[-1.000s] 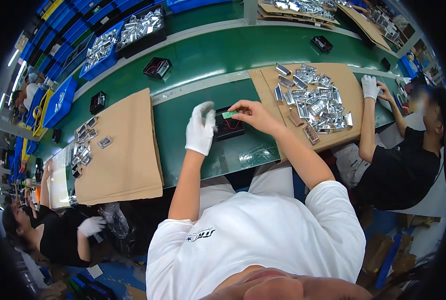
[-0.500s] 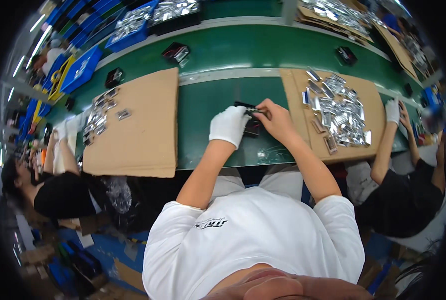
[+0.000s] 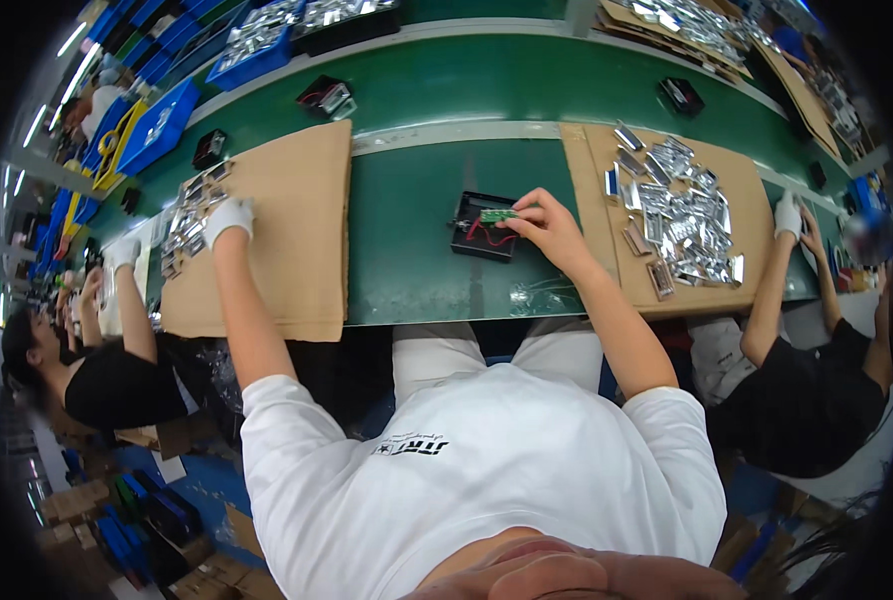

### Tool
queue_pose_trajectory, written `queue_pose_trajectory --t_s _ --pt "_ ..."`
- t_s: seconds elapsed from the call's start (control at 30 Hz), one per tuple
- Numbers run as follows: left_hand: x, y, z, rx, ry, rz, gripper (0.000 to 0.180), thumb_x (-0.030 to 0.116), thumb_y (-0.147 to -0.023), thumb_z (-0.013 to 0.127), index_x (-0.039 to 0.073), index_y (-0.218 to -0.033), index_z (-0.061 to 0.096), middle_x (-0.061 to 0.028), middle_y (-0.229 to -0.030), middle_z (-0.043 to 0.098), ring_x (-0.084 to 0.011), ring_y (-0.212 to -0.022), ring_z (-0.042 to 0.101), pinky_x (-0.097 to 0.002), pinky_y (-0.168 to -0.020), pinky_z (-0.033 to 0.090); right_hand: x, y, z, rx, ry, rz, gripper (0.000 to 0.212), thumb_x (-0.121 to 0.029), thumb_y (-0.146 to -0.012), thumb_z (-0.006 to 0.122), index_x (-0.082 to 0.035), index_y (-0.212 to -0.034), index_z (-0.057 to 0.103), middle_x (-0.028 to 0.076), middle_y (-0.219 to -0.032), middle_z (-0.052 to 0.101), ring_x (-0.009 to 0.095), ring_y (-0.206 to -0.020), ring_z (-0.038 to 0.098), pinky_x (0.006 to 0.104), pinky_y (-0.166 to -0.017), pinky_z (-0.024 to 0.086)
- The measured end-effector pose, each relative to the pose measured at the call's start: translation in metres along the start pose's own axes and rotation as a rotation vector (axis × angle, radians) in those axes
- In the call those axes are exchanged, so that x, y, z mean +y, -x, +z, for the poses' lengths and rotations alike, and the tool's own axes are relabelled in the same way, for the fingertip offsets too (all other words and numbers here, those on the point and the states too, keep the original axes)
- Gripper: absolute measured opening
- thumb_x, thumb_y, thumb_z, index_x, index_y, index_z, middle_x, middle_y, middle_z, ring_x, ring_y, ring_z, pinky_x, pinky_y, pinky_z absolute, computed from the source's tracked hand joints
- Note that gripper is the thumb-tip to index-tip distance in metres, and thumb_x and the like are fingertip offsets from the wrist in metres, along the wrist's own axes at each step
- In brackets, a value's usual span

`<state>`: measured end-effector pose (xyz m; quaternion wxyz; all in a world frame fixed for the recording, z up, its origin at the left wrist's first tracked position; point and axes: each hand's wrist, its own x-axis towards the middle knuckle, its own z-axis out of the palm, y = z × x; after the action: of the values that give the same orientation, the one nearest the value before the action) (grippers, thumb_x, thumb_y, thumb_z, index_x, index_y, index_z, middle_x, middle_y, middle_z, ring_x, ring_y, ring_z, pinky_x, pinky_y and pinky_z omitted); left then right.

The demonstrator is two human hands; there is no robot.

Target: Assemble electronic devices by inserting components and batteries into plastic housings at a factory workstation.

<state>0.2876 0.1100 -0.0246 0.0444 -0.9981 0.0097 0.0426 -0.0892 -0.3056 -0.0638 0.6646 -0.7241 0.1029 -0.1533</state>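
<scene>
My bare right hand (image 3: 548, 228) pinches a small green circuit board (image 3: 498, 215) between thumb and fingers. Red wires (image 3: 488, 235) run from the board down into an open black plastic case (image 3: 484, 250) on the green bench in front of me. My left hand (image 3: 229, 220), in a white glove, is out over the left cardboard sheet (image 3: 286, 230). It is at the right edge of a cluster of small shiny metal-like pieces (image 3: 188, 225). Its fingers are too unclear to show whether they grip a piece.
Another cardboard sheet (image 3: 591, 215) at right bears a heap of shiny pieces (image 3: 681, 220). Black cases (image 3: 324, 96) stand along the green bench (image 3: 446, 85) beyond. Blue bins (image 3: 161, 130) are at far left. One person (image 3: 116, 385) works at my left, another (image 3: 801, 390) at my right.
My left hand has left the right hand and moved left to the cardboard sheet, covering where a lone shiny piece lay. The right hand keeps the circuit board; the black case now shows fully.
</scene>
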Motion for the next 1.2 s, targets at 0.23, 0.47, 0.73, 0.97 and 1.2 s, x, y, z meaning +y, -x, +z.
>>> queue_pose_trajectory --t_s 0.23,0.47,0.73,0.97,1.2 --pt "0.149 0.164 -0.055 0.14 0.618 0.478 0.032 0.036 -0.089 0.068 0.008 -0.103 0.076 -0.009 -0.094 0.076 -0.0272 -0.075 0.068 -0.0347 -0.073 0.053 0.009 0.003 -0.007 0.033 -0.03 -0.002 0.011 -0.008 -0.088 0.073 -0.004 -0.087 0.063 -0.001 -0.073 0.065 0.008 -0.064 0.052 0.0206 -0.063 0.042" --pt "0.243 0.246 -0.049 -0.203 1.079 0.687 0.022 0.002 -0.09 0.068 0.003 -0.112 0.069 -0.0068 -0.098 0.074 -0.0145 -0.081 0.066 -0.0249 -0.077 0.052 -0.008 0.011 0.004 0.012 0.16 -0.06 0.014 -0.009 -0.086 0.076 -0.005 -0.083 0.063 0.0 -0.073 0.065 0.009 -0.064 0.051 0.022 -0.063 0.041" --pt "0.264 0.233 -0.023 -0.452 1.065 0.772 0.027 0.003 -0.092 0.063 0.0 -0.118 0.068 -0.0076 -0.103 0.074 -0.0152 -0.088 0.065 -0.0252 -0.082 0.052 0.0 0.01 0.003 0.077 0.151 -0.111 0.012 -0.007 -0.086 0.075 -0.005 -0.085 0.063 0.0 -0.08 0.067 0.01 -0.067 0.053 0.0222 -0.067 0.042" --pt "0.265 0.233 -0.023 -0.491 1.017 0.776 0.025 0.004 -0.093 0.061 0.0 -0.117 0.068 -0.0064 -0.105 0.073 -0.0157 -0.089 0.065 -0.0256 -0.082 0.052 -0.003 0.011 0.005 0.094 0.171 -0.093 0.012 -0.006 -0.086 0.074 -0.004 -0.082 0.063 0.0 -0.078 0.067 0.01 -0.068 0.053 0.0215 -0.068 0.042" --pt "0.26 0.243 -0.025 -0.15 0.818 1.038 0.033 0.004 -0.083 0.069 0.004 -0.116 0.068 -0.0066 -0.099 0.071 -0.0211 -0.083 0.064 -0.0287 -0.079 0.053 0.003 0.01 0.005 0.189 0.325 -0.191 0.031 -0.011 -0.08 0.08 -0.007 -0.105 0.062 0.003 -0.105 0.067 0.015 -0.083 0.057 0.0266 -0.077 0.046"
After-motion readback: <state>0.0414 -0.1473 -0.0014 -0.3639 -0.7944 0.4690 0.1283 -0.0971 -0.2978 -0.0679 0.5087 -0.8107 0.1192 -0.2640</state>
